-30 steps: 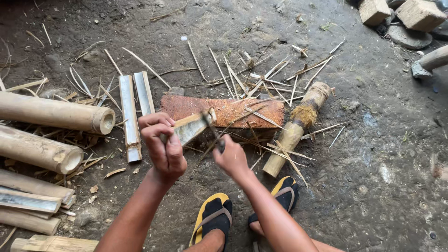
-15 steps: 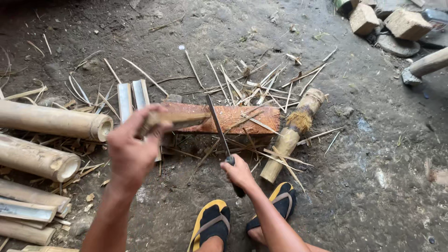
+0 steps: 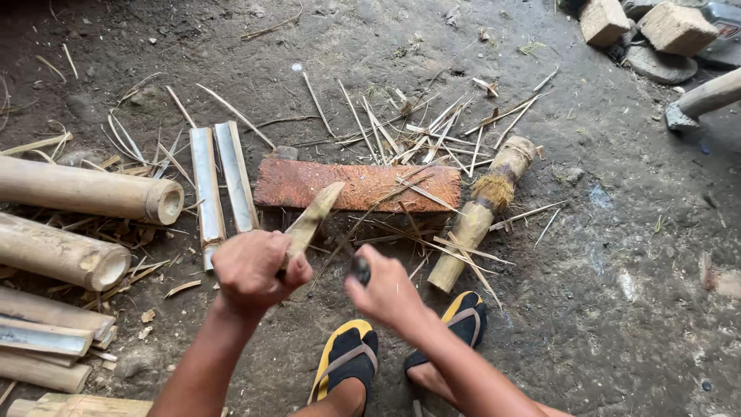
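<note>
The left hand (image 3: pixel 255 270) is closed around a flat bamboo strip (image 3: pixel 312 218) that slants up over the red brick (image 3: pixel 359 185), while the right hand (image 3: pixel 382 289) grips a dark knife handle (image 3: pixel 360 269) just beside it

1 head-worn camera looks steeply down, close over the hands, at the dirt floor (image 3: pixel 587 255)

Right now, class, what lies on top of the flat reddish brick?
Thin bamboo slivers lie across the brick. The bamboo strip in the left hand covers its near edge, hiding what is beneath.
</note>
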